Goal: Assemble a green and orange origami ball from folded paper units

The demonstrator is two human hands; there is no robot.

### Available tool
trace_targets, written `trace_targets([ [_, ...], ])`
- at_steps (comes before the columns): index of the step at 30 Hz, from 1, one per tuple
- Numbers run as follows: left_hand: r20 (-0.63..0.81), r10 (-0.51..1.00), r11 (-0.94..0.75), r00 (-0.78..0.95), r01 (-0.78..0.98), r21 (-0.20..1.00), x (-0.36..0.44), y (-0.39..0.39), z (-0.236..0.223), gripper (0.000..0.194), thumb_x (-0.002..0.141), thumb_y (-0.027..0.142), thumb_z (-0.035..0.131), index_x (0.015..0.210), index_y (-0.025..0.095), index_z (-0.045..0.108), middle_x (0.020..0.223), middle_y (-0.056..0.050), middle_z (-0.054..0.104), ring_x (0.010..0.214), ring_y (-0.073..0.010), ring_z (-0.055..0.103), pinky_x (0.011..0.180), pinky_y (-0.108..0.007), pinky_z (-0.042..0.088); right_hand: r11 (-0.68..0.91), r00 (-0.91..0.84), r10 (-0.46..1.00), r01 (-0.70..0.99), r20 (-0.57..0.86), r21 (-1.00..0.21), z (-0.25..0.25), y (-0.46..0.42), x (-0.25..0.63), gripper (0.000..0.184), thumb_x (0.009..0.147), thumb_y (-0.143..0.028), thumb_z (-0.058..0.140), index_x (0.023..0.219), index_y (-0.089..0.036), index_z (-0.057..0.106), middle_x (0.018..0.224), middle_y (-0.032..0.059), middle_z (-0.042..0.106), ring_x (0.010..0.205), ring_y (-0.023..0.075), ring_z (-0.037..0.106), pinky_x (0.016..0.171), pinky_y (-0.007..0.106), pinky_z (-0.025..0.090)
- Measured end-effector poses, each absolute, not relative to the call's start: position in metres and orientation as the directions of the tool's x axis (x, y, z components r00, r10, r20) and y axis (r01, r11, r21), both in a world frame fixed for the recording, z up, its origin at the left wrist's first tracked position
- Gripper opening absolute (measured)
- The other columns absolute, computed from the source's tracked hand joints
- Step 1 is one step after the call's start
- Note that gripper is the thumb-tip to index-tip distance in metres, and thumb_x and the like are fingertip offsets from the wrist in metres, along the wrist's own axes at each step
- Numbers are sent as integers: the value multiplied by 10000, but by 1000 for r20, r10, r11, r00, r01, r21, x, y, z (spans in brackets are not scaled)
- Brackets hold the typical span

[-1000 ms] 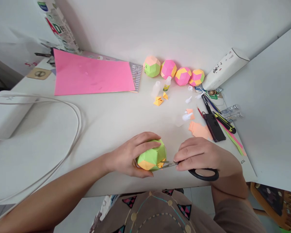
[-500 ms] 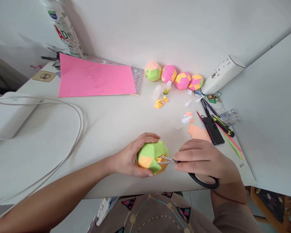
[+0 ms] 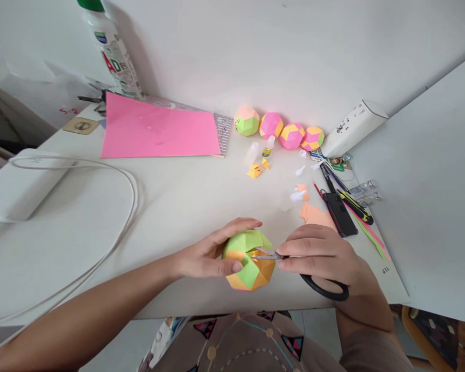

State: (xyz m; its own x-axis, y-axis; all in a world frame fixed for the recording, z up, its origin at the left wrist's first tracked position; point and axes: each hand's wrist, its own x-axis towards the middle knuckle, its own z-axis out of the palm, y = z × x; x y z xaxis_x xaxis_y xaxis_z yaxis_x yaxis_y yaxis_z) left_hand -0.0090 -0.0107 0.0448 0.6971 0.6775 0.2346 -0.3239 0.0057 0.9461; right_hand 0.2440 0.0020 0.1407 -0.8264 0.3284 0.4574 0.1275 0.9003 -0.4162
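My left hand (image 3: 217, 250) is wrapped round the left side of a green and orange paper ball (image 3: 250, 275), thumb on its front and fingers over its top. The ball is folded from faceted paper pieces. My right hand (image 3: 318, 253) grips a pair of scissors (image 3: 325, 289) with black handles. Their slightly parted metal blades point left, with the tips at an orange gap in the ball's right side. Whether the tips are inside the gap or only touching it, I cannot tell.
Behind stand several finished paper balls (image 3: 271, 125) and small glue bottles (image 3: 268, 146). Small orange folded pieces (image 3: 254, 171) lie in front of them. A pink sheet (image 3: 160, 132) and white cable (image 3: 134, 191) are at left. A phone (image 3: 341, 214) and yellow cutter (image 3: 355, 206) lie at right.
The ball has turned in my left hand, bringing more of its orange lower face and the gap into view. The scissor blades stay at its right side. My view has shifted slightly.
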Motion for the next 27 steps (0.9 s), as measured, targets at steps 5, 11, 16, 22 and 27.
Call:
trace_targets([
  [5, 146, 656, 109, 741, -284, 953, -10, -10, 45, 666, 800, 339, 707, 1398, 301, 416, 1443, -102, 386, 1238, -285, 473, 972, -403, 461, 882, -846, 330, 119, 419, -456, 139, 2, 245, 256, 960, -127, 416, 1010, -146, 666, 949, 120, 709, 826, 172, 631, 696, 321, 509],
  [11, 67, 611, 210, 789, -243, 947, -9, -10, 41, 702, 737, 340, 768, 1357, 268, 447, 1357, -107, 498, 1205, -294, 517, 985, -439, 463, 919, -857, 301, 142, 419, -368, 137, -1, 240, 175, 918, -97, 513, 1008, -134, 658, 966, 100, 715, 824, 157, 607, 686, 303, 492],
  [16, 69, 590, 280, 804, -284, 917, -8, -12, 38, 649, 749, 381, 756, 1322, 269, 472, 1262, -92, 523, 1125, -274, 557, 926, -420, 489, 964, -853, 253, 180, 458, -197, 136, -7, 231, 126, 873, -82, 598, 966, -151, 649, 923, 65, 731, 802, 151, 621, 671, 305, 510],
  [22, 101, 604, 253, 791, -310, 916, -8, -13, 42, 602, 757, 398, 741, 1282, 259, 483, 1203, -82, 516, 1059, -251, 560, 873, -392, 494, 965, -842, 256, 193, 475, -178, 137, -11, 231, 145, 887, -91, 571, 989, -161, 647, 947, 68, 731, 819, 155, 628, 690, 318, 527],
  [27, 149, 629, 80, 763, -254, 964, -7, -12, 48, 571, 743, 395, 737, 1242, 233, 512, 1192, -85, 487, 1084, -258, 516, 889, -390, 469, 916, -855, 338, 204, 393, -344, 143, -13, 234, 227, 958, -119, 421, 1020, -134, 639, 930, 107, 713, 790, 148, 614, 673, 298, 514],
])
